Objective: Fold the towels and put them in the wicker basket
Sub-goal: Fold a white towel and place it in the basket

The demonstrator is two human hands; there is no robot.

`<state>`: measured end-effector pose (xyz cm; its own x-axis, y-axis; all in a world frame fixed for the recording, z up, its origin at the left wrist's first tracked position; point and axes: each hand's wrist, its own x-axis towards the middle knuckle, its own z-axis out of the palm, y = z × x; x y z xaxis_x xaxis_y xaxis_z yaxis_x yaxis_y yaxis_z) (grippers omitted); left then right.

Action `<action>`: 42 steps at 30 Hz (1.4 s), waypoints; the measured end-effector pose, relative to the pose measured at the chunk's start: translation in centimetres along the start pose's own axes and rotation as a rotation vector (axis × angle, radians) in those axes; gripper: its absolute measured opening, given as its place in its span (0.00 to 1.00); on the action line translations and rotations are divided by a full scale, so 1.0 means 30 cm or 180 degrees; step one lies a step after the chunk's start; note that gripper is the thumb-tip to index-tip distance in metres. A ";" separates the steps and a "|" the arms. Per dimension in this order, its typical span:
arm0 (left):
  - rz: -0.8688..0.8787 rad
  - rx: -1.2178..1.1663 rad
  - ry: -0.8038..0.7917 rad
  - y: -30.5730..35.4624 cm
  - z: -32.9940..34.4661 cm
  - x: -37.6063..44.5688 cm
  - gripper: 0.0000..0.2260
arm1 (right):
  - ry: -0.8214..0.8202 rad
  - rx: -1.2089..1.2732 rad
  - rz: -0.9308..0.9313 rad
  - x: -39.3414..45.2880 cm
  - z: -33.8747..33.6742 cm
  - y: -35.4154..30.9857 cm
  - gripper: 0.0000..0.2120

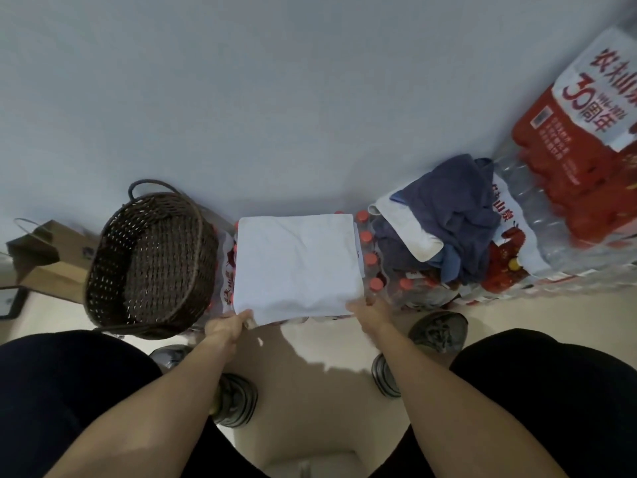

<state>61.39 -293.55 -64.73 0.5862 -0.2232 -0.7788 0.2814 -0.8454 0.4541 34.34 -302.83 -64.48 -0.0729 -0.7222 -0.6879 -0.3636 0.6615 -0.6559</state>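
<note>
Seen from above, a person crouches before a row of shrink-wrapped packs of bottled water [370, 260] set against a pale wall, using the pack tops as a makeshift folding surface. A white towel [296, 267] lies flat across the middle pack, folded into a near square. The left hand [229, 326] pinches the towel's near left corner, and the right hand [370, 310] grips the near right corner, fingers tucked under the edge; holding both corners at once suggests the person means to make another fold or lift it evenly. A dark wicker basket [103, 270] stands just left of the towel, close enough for an easy transfer, and holds nothing that can be seen. To the right, a heap of unfolded towels [444, 222], dark blue and white, waits on the next pack. A brown paper bag [44, 253] sits left of the basket.
</note>
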 end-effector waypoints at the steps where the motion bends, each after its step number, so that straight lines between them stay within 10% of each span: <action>1: 0.0061 0.0135 -0.0017 0.001 -0.004 -0.002 0.16 | -0.0058 0.0114 0.0055 0.005 0.008 -0.002 0.14; 15: 0.0828 0.1874 -0.0847 0.215 -0.203 -0.120 0.08 | -0.0316 0.1024 0.1238 -0.012 0.007 -0.070 0.12; 24: 0.1600 0.2094 -0.1297 0.392 -0.230 -0.160 0.07 | -0.0208 0.0151 -0.0157 -0.075 -0.125 -0.327 0.04; 31: 0.1727 0.0896 -0.2160 0.554 -0.301 -0.168 0.16 | -0.0911 0.0714 0.0024 -0.152 -0.212 -0.542 0.06; 35: 0.2164 -0.0219 -0.1736 0.614 -0.302 -0.168 0.09 | -0.1173 0.1561 -0.0179 -0.158 -0.260 -0.658 0.13; 42: 0.3527 0.0194 -0.0275 0.718 -0.321 -0.224 0.20 | -0.0142 0.0206 -0.1743 -0.166 -0.300 -0.766 0.06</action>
<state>70.83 -305.58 -45.56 0.4346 -0.9005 0.0157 -0.4041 -0.1793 0.8970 34.69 -316.25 -43.19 0.1506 -0.9558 -0.2525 -0.2794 0.2039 -0.9383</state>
